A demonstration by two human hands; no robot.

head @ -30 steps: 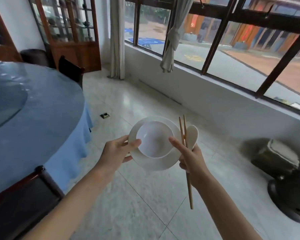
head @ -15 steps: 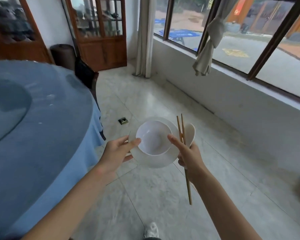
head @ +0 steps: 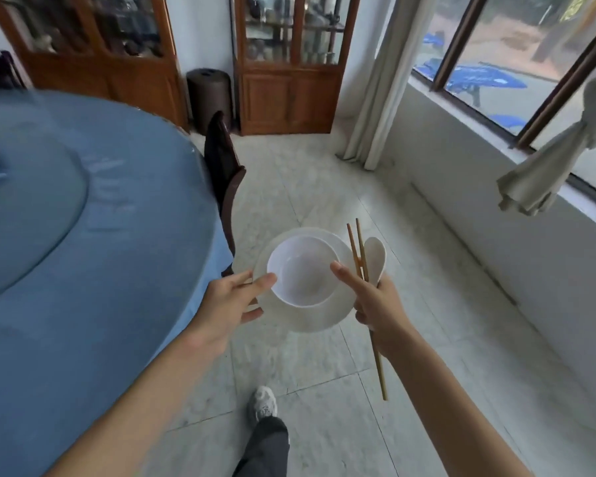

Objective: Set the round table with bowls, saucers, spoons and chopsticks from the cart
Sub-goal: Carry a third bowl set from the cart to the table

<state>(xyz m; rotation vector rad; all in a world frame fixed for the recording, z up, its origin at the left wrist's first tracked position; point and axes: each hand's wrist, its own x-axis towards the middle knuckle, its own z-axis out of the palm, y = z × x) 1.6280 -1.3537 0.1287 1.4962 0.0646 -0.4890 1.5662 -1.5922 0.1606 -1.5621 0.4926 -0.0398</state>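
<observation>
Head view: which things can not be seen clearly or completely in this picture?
- Round table: left and bottom edges cut it off; its surface is motion-blurred.
- Saucer: the bowl covers its middle.
- Spoon: handle hidden inside the right hand.
- Left hand: fingers under the saucer are hidden.
- Cart: outside the frame.
- Cabinet: contents too blurred.

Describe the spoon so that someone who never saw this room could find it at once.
Start at the round blue-clothed table, then look right to the white ceramic saucer carrying a white bowl, held in mid-air. In the right hand beside it, next to two brown wooden chopsticks, is the white ceramic spoon: the only rounded, pale utensil.
</observation>
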